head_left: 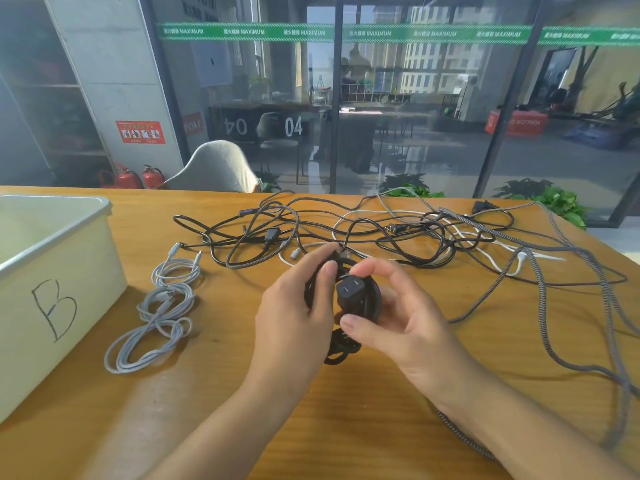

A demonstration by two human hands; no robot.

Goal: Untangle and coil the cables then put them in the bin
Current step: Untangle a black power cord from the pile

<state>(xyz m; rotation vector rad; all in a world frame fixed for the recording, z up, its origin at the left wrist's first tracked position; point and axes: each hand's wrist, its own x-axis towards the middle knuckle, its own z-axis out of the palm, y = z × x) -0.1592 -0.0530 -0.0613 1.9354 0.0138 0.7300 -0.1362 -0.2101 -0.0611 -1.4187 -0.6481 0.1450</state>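
Over the middle of the wooden table, both my hands hold a coiled black power cable. My left hand grips the coil from the left. My right hand pinches the cable's black plug between thumb and fingers. Behind them lies a tangle of black, white and grey braided cables. A coiled light grey cable rests to the left. The white bin, marked B, stands at the far left.
A long grey braided cable loops along the table's right side and passes under my right forearm. A glass wall, a white chair and green plants lie beyond the far table edge.
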